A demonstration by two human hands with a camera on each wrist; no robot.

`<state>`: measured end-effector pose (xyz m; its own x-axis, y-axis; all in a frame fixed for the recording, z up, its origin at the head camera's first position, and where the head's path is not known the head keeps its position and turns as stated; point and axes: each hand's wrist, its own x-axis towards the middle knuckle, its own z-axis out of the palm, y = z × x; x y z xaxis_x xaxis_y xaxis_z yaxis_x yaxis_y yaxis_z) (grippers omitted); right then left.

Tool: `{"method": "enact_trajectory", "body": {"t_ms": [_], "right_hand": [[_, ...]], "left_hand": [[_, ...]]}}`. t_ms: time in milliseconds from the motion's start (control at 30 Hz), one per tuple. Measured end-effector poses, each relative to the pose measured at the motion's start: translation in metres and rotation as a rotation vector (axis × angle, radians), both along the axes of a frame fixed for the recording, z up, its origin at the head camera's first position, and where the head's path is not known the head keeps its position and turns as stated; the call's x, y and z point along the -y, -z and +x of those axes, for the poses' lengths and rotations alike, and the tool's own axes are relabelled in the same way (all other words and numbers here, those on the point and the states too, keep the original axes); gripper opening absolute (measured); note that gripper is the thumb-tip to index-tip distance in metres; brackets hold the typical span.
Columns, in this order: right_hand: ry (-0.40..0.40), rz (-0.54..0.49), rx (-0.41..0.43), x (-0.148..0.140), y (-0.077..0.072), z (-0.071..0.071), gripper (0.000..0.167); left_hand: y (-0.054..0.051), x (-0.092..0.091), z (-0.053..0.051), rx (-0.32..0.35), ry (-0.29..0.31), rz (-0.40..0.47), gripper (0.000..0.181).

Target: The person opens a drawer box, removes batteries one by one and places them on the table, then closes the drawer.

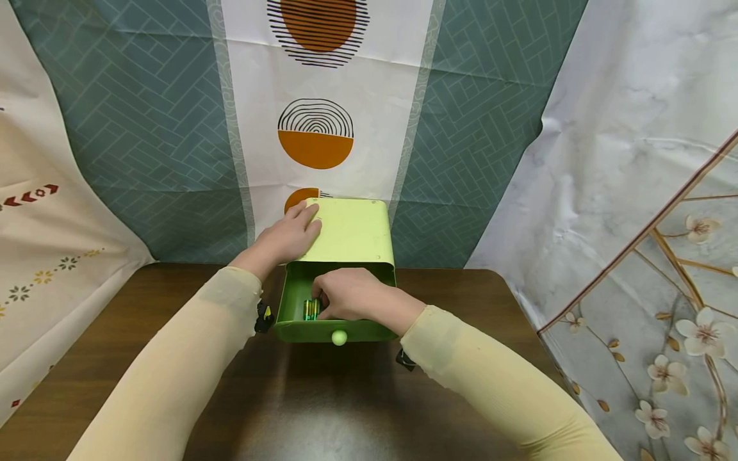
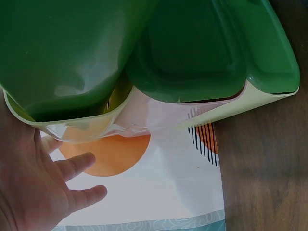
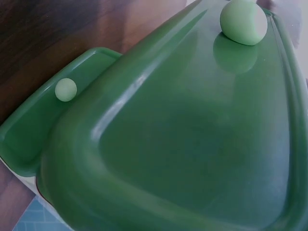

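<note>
A light green cabinet (image 1: 352, 230) stands at the table's back with its top green drawer (image 1: 369, 331) pulled out. On the cabinet's top left edge rests my left hand (image 1: 288, 237), fingers spread; in the left wrist view the hand (image 2: 43, 187) shows beside the cabinet's side. My right hand (image 1: 352, 294) reaches down into the drawer, fingers bent, at a shiny green and gold battery-like item (image 1: 311, 310); its fingertips are partly hidden. The right wrist view shows the drawer's front (image 3: 192, 125) with its round knob (image 3: 243, 22), not the hand.
Below the open drawer, a lower green drawer with a pale knob (image 3: 66, 90) appears in the right wrist view. The brown wooden table (image 1: 323, 410) lies in front. Patterned cloths (image 1: 478, 128) hang behind and at both sides.
</note>
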<state>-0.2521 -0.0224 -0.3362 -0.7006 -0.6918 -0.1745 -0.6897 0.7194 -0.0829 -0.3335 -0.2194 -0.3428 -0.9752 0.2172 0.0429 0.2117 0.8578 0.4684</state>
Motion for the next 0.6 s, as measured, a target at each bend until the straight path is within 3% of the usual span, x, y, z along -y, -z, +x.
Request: {"method": "enact_trajectory", "body": {"t_ms": [600], "right_hand": [[-0.026, -0.037, -0.03, -0.0042, 0.0018, -0.0008, 0.047]], "left_hand": [[-0.0006, -0.0013, 0.0006, 0.003, 0.001, 0.0, 0.071]]}}
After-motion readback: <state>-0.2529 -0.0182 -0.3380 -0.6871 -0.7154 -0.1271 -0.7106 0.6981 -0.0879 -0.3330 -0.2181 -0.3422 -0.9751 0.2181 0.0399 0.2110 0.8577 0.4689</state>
